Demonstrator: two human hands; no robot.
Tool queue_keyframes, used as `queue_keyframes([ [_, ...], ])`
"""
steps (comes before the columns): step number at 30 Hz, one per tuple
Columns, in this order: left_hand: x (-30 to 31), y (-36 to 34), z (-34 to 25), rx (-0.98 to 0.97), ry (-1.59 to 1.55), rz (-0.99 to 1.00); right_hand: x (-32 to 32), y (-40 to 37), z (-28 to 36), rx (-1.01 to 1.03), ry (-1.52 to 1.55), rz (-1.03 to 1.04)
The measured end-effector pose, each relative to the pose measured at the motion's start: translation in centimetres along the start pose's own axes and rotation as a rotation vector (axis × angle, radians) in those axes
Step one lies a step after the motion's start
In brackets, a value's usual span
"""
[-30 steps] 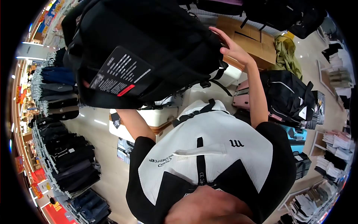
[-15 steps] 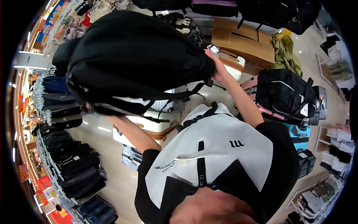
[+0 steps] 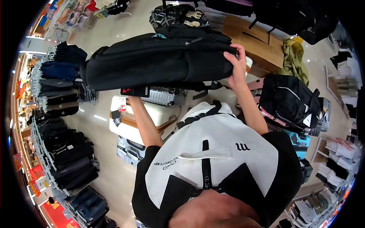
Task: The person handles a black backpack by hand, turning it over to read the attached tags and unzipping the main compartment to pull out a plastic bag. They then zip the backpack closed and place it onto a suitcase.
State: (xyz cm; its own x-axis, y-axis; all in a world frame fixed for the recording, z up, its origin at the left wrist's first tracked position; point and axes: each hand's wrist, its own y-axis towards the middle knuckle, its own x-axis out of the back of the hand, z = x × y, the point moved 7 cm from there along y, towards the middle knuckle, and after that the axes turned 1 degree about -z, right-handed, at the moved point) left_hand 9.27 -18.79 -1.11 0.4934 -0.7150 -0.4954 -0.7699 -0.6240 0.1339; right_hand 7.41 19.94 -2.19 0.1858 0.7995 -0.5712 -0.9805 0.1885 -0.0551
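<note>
A black backpack (image 3: 152,60) hangs in the air before me, turned on its side, with a zipper, a side pocket and small blue lettering on top. My right hand (image 3: 238,64) grips its right end, thumb and fingers closed on the fabric. Under its lower left edge, my left hand (image 3: 132,98) goes out of sight; only the wrist shows and its fingers are hidden. A black tag (image 3: 135,91) with a red print sticks out below the bag near that wrist. Loose straps (image 3: 205,86) dangle beneath the right part.
White suitcases (image 3: 129,125) and a silver case (image 3: 167,97) stand below the backpack. A cardboard box (image 3: 253,41), olive cloth (image 3: 292,57) and black duffel bag (image 3: 291,100) are to the right. Clothes racks (image 3: 68,148) line the left. A patterned backpack (image 3: 176,17) lies beyond.
The backpack has turned from its broad face to its narrow side and come lower. My left hand has shifted right beneath it; my right hand now wraps its end.
</note>
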Motion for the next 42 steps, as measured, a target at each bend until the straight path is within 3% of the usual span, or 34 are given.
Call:
queue_keyframes([
  [7, 0.5, -0.6, 0.3, -0.05, 0.094, -0.042, 3.0, 0.2, -0.1, 0.093, 0.027, -0.061],
  [12, 1.3, -2.0, -2.1, -0.272, 0.517, 0.075, 5.1, 0.8, 0.1, 0.142, -0.002, -0.107],
  [14, 1.9, -1.8, -1.8, -0.005, 0.189, -0.001, 5.9, 1.1, 0.2, 0.162, 0.022, -0.121],
  [15, 1.5, -1.9, -1.2, 0.225, -0.112, -0.13, 6.2, 1.2, 0.2, 0.157, 0.031, -0.126],
  [18, 0.8, -0.8, -0.6, 0.286, -0.144, 0.226, 6.6, 1.4, -0.3, 0.151, 0.027, -0.101],
  [19, 0.4, -0.5, -0.6, 0.217, -0.008, 0.326, 6.5, 1.4, -0.3, 0.157, 0.009, -0.097],
  [26, -0.2, -0.3, 1.2, 0.221, 0.122, 0.245, 6.5, 1.0, -1.5, 0.187, -0.045, -0.082],
  [31, -3.4, 0.0, -0.9, 0.14, 0.092, 0.078, 6.3, 0.1, -2.7, 0.141, -0.046, -0.06],
  [34, -5.1, 0.2, -1.9, 0.077, -0.005, 0.0, 6.6, 0.5, -3.8, 0.041, -0.139, -0.042],
  [36, -7.0, 0.1, -2.6, 0.04, -0.031, 0.035, 8.1, 1.6, -5.8, -0.037, -0.406, -0.073],
  [38, -9.1, -0.8, -3.7, -0.045, -0.065, 0.025, 8.8, 2.7, -6.5, 0.305, -0.857, 0.055],
  [39, -9.9, -1.1, -4.1, -0.091, -0.049, 0.036, 5.3, 0.8, -3.2, 0.595, -1.105, 0.074],
  [40, -10.7, -1.6, -4.5, -0.138, -0.032, 0.046, 2.3, -0.7, -0.7, 0.616, -1.019, 0.083],
  [42, -11.4, -2.1, -5.1, -0.191, 0.02, 0.071, -1.9, -2.6, 0.9, 0.773, -1.101, 0.431],
])
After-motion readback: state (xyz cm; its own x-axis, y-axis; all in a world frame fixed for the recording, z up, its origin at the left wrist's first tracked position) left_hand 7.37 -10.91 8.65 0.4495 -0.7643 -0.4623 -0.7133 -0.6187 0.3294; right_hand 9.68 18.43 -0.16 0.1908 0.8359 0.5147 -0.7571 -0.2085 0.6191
